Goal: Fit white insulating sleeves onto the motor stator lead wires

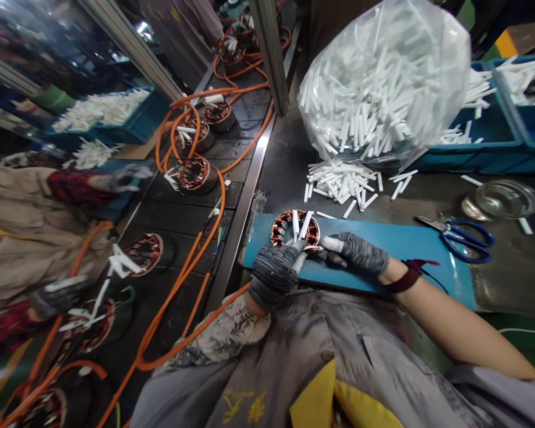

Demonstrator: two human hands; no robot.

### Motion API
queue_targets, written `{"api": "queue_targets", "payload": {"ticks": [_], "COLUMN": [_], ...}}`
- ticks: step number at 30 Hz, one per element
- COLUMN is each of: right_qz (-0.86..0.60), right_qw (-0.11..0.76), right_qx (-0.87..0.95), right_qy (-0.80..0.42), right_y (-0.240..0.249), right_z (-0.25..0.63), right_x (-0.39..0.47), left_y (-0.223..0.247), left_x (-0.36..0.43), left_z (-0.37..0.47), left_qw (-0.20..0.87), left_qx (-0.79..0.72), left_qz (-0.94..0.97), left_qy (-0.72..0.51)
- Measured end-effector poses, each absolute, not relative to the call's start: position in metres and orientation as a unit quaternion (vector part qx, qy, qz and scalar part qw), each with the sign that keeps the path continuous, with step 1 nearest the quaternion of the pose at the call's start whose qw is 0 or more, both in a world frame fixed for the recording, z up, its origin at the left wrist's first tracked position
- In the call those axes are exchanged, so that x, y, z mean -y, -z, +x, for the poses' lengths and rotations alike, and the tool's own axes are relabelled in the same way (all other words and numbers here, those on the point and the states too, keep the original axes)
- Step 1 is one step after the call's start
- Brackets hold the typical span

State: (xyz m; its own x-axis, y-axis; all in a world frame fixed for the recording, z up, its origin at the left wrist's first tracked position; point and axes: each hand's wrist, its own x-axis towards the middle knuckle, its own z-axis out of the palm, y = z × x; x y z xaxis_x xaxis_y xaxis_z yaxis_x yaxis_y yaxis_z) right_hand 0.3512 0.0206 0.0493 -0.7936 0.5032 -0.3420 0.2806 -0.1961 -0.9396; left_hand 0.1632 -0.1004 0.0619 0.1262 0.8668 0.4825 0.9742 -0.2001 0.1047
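A motor stator (pixel 278 226) with copper windings rests on the blue board in front of me. Two white sleeves (pixel 296 224) stick up from its winding. My left hand (pixel 274 270), in a grey glove with pale fingertips, is closed on the stator's near left side. From the right, my right hand (pixel 361 252), gloved the same way, has its thumb and fingers pinched at the near right rim. Anything thin between those fingertips is too small to make out. Loose white sleeves (pixel 345 181) lie in a pile just beyond the stator.
A big clear bag of white sleeves (pixel 378 77) stands behind the pile, beside blue bins (pixel 472 156). Blue-handled scissors (pixel 468 241) and a glass dish (pixel 502 199) are at right. Left, a conveyor (pixel 232 145) carries more stators and orange hoses (pixel 182 279); a co-worker's gloved hand (pixel 125 177) is beyond.
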Motion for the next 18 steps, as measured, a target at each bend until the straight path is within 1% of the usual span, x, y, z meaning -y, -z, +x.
{"api": "queue_targets", "payload": {"ticks": [2, 4, 11, 14, 18], "right_qz": [-0.323, -0.333, -0.309, -0.294, -0.269], "right_qw": [0.098, 0.117, 0.161, 0.132, 0.091], "right_qx": [0.592, 0.587, 0.707, 0.738, 0.718], "right_qy": [-0.732, -0.729, -0.616, -0.592, -0.635], "right_y": [-0.042, -0.039, -0.052, -0.052, -0.049], "right_z": [0.345, 0.343, 0.364, 0.363, 0.350], "right_x": [-0.021, -0.022, -0.027, -0.028, -0.021], "left_y": [-0.061, -0.060, -0.058, -0.054, -0.047], "left_x": [0.101, 0.102, 0.103, 0.103, 0.104], "left_z": [0.163, 0.162, 0.163, 0.164, 0.167], "left_qw": [0.110, 0.101, 0.138, 0.163, 0.203], "left_qx": [0.627, 0.638, 0.642, 0.630, 0.624], "left_qz": [-0.740, -0.734, -0.728, -0.733, -0.735], "left_qy": [0.217, 0.211, 0.199, 0.197, 0.168]}}
